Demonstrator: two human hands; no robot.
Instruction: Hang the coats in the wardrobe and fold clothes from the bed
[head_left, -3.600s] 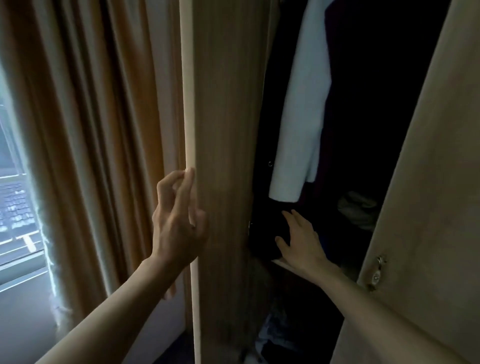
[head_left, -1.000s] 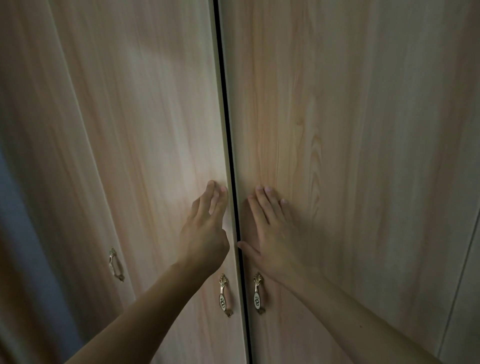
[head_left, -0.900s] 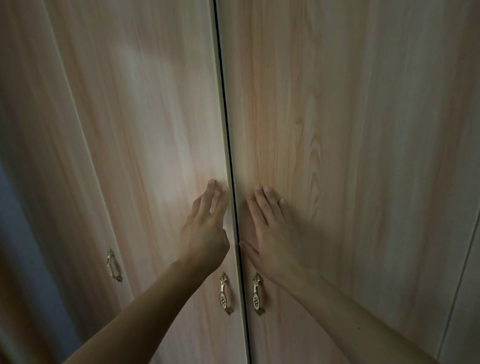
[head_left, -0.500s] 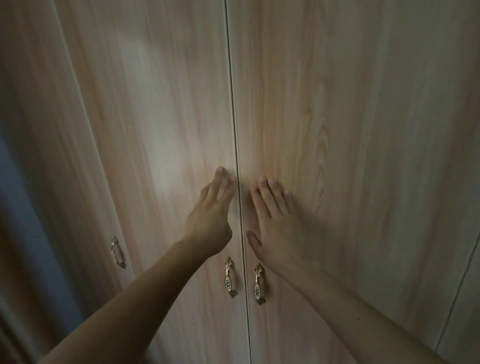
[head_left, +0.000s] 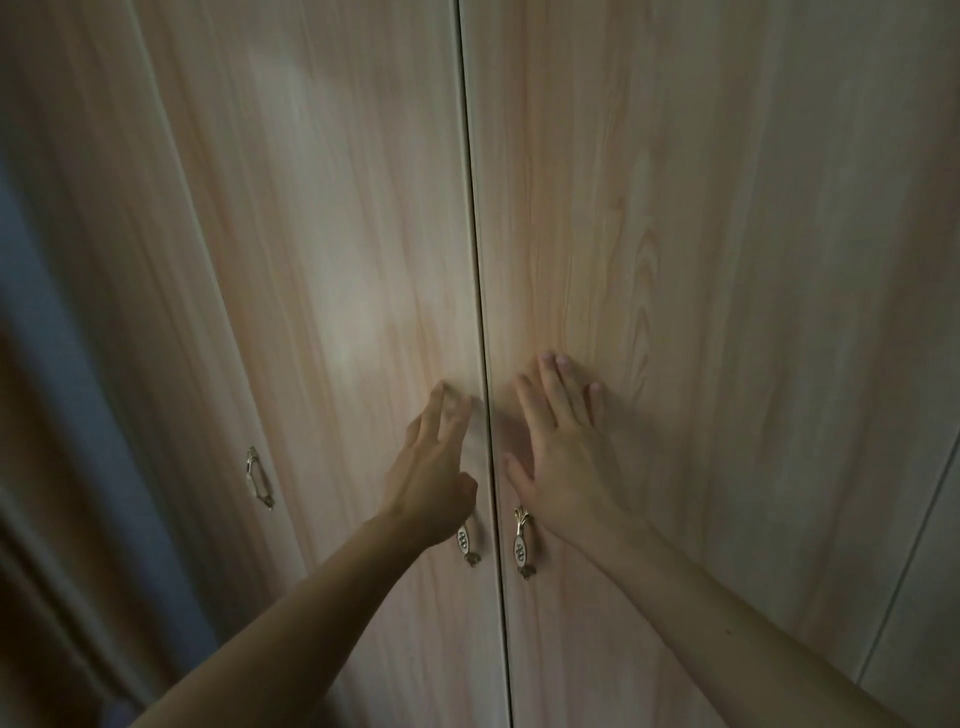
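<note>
Dim indoor light is being cast over a wood-grain wardrobe (head_left: 597, 104), by which almost the whole view is being filled. At the far left edge a brownish strip (head_left: 21, 467) is being shown, too blurred to be identified, and beside it a bluish-grey band (head_left: 47, 291) is being shown running from top to bottom. Next to that band comes a narrow outer door (head_left: 119, 249), with a small metal handle (head_left: 258, 478) being carried near its right edge.

Further right, the left middle door (head_left: 337, 208) is being touched by the left hand (head_left: 434, 467). Its fingers are being held out nearly straight and nothing is being gripped. Only the fingertips (head_left: 447, 402), somewhat blurred, are being laid on the wood just beside the door's inner edge. Below that hand, an ornate handle (head_left: 469, 545) with a pale oval plate is being partly covered by the wrist.

A thin dark seam (head_left: 475, 234) is being left between the two middle doors, which are being shown meeting edge to edge. Just right of the seam a matching handle (head_left: 521, 543) is being shown in full. Above it, the right hand (head_left: 561, 457) is being pressed flat on the right middle door (head_left: 701, 234), with fingers straight and slightly spread and nothing being grasped. At the far right, a further panel (head_left: 924, 623) is being divided off by a dark line. The wardrobe's inside is being hidden by the doors.
</note>
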